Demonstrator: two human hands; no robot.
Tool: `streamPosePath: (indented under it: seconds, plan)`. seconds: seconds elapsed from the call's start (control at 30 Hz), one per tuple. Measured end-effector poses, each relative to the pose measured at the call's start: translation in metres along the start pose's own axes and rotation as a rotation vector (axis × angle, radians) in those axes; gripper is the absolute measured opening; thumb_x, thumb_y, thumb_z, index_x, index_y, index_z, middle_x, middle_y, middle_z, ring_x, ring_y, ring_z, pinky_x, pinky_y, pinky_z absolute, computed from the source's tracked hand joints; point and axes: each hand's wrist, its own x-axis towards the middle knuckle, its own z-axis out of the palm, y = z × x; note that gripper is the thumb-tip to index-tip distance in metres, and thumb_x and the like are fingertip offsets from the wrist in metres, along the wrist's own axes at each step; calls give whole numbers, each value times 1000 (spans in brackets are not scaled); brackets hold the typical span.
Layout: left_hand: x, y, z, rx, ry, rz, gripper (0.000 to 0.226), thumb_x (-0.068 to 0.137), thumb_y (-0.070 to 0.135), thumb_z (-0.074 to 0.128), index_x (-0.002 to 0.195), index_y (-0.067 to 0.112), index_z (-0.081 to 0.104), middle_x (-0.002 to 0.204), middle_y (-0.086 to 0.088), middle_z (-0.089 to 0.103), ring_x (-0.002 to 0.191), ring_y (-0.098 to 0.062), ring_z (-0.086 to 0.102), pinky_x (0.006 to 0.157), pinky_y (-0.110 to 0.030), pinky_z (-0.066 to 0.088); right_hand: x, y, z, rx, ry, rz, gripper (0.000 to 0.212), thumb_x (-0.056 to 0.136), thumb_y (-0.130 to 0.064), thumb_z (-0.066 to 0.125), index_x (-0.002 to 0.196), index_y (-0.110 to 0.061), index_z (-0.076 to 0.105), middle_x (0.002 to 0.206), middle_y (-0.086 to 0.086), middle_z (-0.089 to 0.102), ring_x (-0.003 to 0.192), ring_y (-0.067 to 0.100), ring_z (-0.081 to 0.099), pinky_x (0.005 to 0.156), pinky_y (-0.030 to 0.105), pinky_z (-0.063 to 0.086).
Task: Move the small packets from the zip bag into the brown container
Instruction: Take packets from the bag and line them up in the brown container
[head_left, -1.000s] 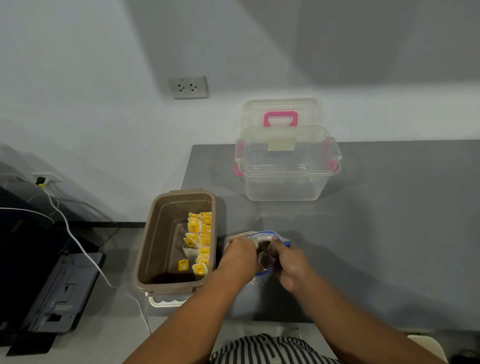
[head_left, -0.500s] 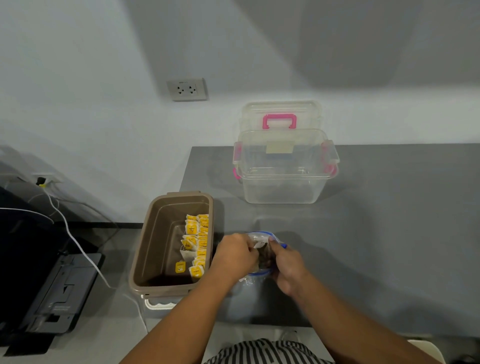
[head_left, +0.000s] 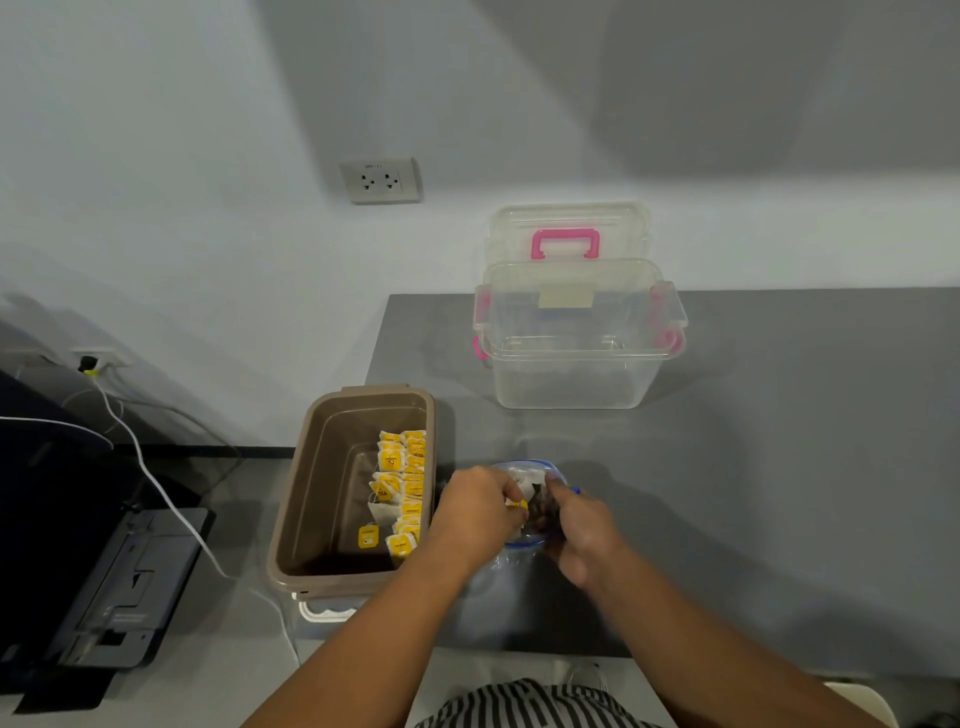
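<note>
While the flat grey tabletop (head_left: 779, 467) and the big clear plastic storage box (head_left: 576, 364) at its twelve o'clock edge sit just as they did a second ago, the change is all down at the bag. The lid with the pink handle (head_left: 566, 228) leans behind that box. The brown rectangular plastic container (head_left: 322, 493) stands at nine o'clock from the bag, overhanging the table's left edge. A row of small white packets with yellow tags (head_left: 402, 478) lines its right wall.

The clear zip bag with the blue seal (head_left: 519, 470) stands at six o'clock from the clear box, close beside the brown container. Its mouth is pulled rounder than before, and a few pale packets show inside.

A second ago nothing yellow showed at the left hand (head_left: 478, 512). Now a yellow-tagged packet (head_left: 519, 505) sits between its fingertips at the bag's mouth. I judge that one more packet is caught and ready to travel towards nine o'clock, so the transfer is partway done.

The left hand is knuckles up, its fingers curled in and pinching that packet. The right hand (head_left: 582, 535), at three o'clock of the bag, has its fingers curled round the bag's rim and holds the mouth open. Both forearms come in from six o'clock.
</note>
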Motion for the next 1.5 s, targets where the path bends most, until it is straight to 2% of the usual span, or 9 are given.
streamPosePath:
  seconds: [0.13,0.27,0.37,0.63,0.8,0.93,1.07,1.27,1.5]
  plan:
    - [2,4,-11,21,57,60,21,86,14,69,102,28,71,100,2,72,86,-14,68,80,-29,59,-1,-2,5,22,30,0,15,101,-19,60,103,-5,66,84,11,78,90,32,73,93,52,57]
    - [0,5,-39,-30,81,167,30,85,10,72,110,27,69,91,8,69,83,-10,66,78,-26,57,0,-2,11,42,20,8,20,101,-19,60,108,-1,67,92,14,78,95,32,73,91,49,57]
    - [-5,2,-70,-120,141,210,36,84,7,74,116,22,67,85,9,66,81,-8,66,80,-25,56,-1,-4,14,38,31,1,18,100,-20,61,103,-3,66,86,12,78,90,31,73,88,49,58]
    - [-16,-28,-156,-127,267,182,17,79,14,83,86,27,74,75,12,69,72,3,64,65,-6,49,-4,-4,21,83,42,-7,24,102,-17,57,112,4,64,104,21,74,94,33,71,82,49,58]
    - [-10,-55,-171,121,99,150,16,81,13,81,89,25,74,78,10,70,72,-2,66,69,-15,54,-3,-1,29,94,58,-18,28,102,-17,57,117,6,63,108,23,72,99,36,71,91,54,56]
    - [2,-69,-160,363,-145,90,13,82,14,79,80,25,72,76,9,70,73,-4,66,67,-14,50,-2,3,30,109,76,-29,27,101,-18,59,114,6,63,109,23,72,103,38,70,96,56,54]
    - [13,-84,-141,505,-257,97,6,80,15,79,82,20,77,73,11,69,72,-2,65,59,-10,42,-4,5,29,119,78,-37,23,102,-17,58,108,4,64,105,22,73,100,37,70,94,55,55]
    - [28,-98,-118,635,-321,75,14,80,7,70,83,18,78,86,0,75,84,-16,70,84,-30,57,-5,9,28,122,95,-48,24,101,-17,59,110,4,64,107,22,73,102,37,70,97,56,54]
    - [39,-102,-105,641,-262,22,16,74,8,66,70,22,74,78,1,72,74,-18,68,77,-35,60,-8,11,27,141,96,-51,23,101,-17,59,111,4,63,108,22,72,103,37,70,98,56,54]
